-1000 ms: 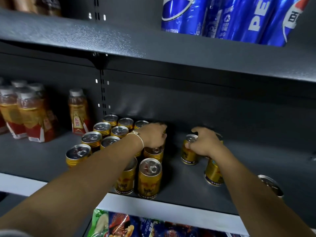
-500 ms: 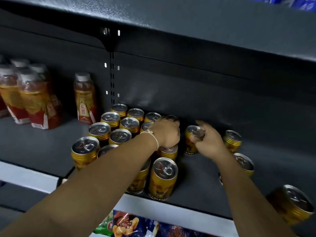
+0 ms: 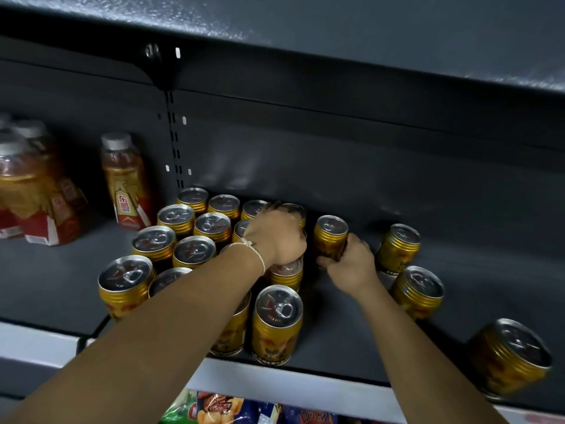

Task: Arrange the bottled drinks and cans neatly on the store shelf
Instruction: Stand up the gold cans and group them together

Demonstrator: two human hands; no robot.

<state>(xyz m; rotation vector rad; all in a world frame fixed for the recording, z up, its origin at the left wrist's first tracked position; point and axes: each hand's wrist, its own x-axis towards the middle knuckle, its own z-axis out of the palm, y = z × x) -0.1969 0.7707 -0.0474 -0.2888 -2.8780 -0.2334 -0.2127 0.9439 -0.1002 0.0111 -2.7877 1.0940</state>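
Several gold cans with silver tops stand in close rows (image 3: 180, 240) on the dark grey shelf (image 3: 342, 325). My left hand (image 3: 276, 237) grips the top of a can in the right column of that block; the can under it is mostly hidden. Just right of the block, my right hand (image 3: 348, 263) grips the lower body of a lone gold can (image 3: 331, 232), which stands upright. Three loose gold cans stand further right, at the back (image 3: 397, 249), in the middle (image 3: 417, 292) and near the front edge (image 3: 510, 359).
Orange drink bottles with red labels stand at the left, one alone (image 3: 125, 182) and a shrink-wrapped pack (image 3: 27, 191). An upper shelf (image 3: 336, 22) overhangs closely. The white shelf lip (image 3: 293, 385) runs along the front, with snack bags (image 3: 220, 408) below.
The view has dropped and moved closer. My right hand has slid down from the lone can's top to its lower body and brought it nearer the block. My left hand has stayed on its can.
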